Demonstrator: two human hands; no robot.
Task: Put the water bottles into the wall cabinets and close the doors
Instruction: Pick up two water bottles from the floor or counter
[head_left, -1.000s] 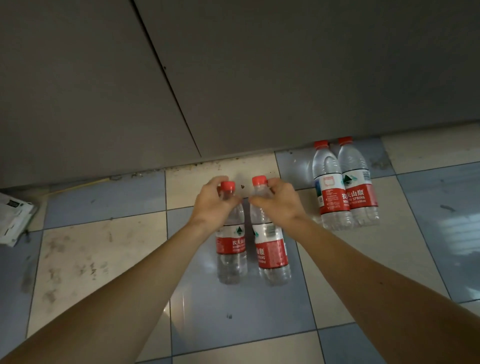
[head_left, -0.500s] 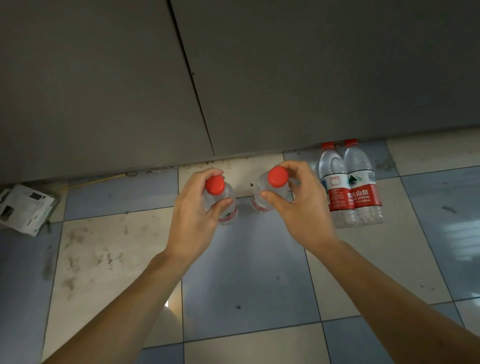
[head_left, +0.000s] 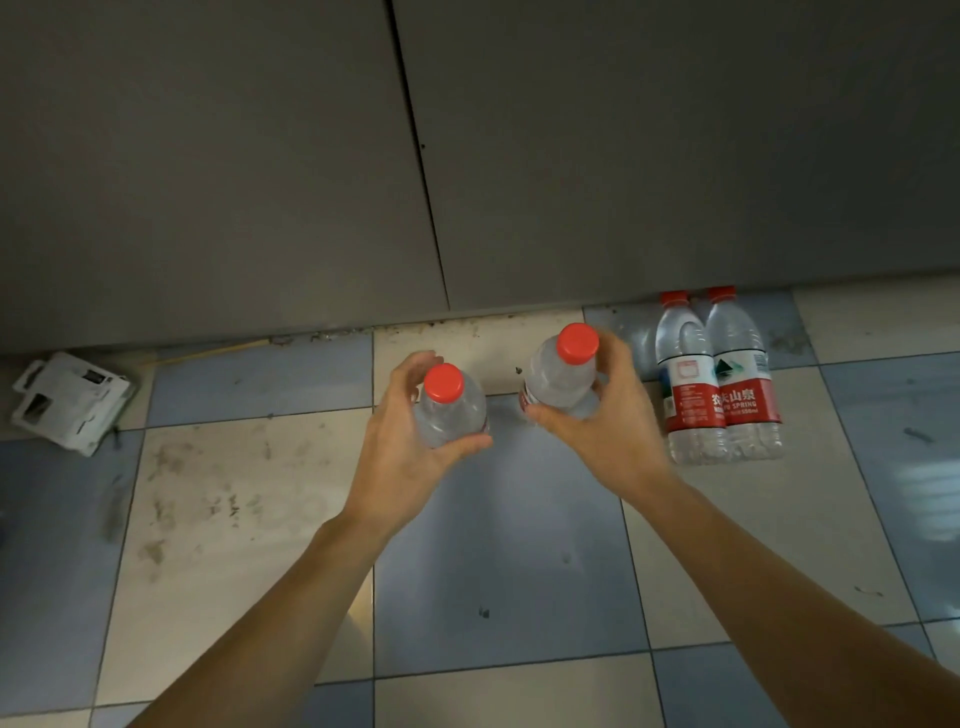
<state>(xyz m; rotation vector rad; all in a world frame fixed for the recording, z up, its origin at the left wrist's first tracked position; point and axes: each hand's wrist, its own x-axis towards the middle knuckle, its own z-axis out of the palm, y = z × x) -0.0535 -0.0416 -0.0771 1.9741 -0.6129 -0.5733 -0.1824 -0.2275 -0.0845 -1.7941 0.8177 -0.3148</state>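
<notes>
My left hand (head_left: 402, 452) grips a clear water bottle (head_left: 451, 410) with a red cap, held upright above the floor so I see it from the top. In my right hand (head_left: 605, 426) is a second red-capped water bottle (head_left: 563, 382), tilted slightly and held a little higher. Two more bottles (head_left: 719, 384) with red labels stand side by side on the floor tiles to the right, near the foot of the grey cabinet doors (head_left: 623, 156). Both doors are closed, with a thin seam (head_left: 421, 156) between them.
The floor is blue and cream tiles (head_left: 504, 545), scuffed at the left. A crumpled white carton (head_left: 70, 400) lies at the left against the cabinet base.
Both hands have lifted their bottles off the floor and drawn them toward me and apart. The view has shifted so the cabinet seam sits further right.
</notes>
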